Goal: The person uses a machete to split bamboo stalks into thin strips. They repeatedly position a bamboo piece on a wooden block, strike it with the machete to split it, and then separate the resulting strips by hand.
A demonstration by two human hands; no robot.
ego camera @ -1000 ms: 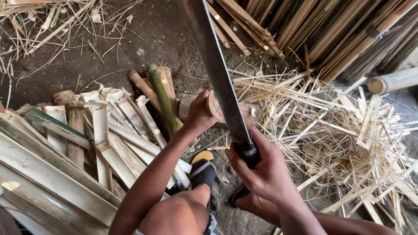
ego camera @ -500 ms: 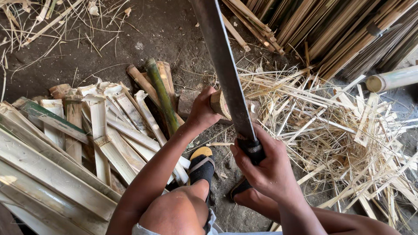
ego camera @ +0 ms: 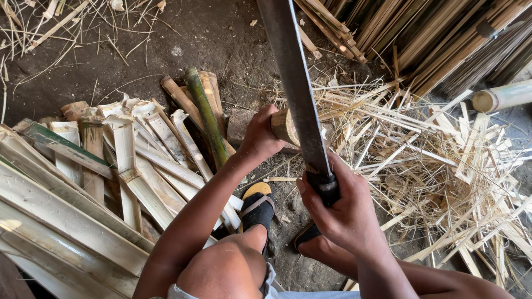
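Left hand grips 1 bamboo piece; right hand, just below it, closes around 1 blade's handle; 2 sandals beneath.

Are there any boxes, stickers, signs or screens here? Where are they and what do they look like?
None in view: no package, label, sign or screen.
Only these show:
left hand gripping a short bamboo piece, round and tan.
right hand on the dark handle of a long grey blade.
split bamboo slats, pale, piled at left.
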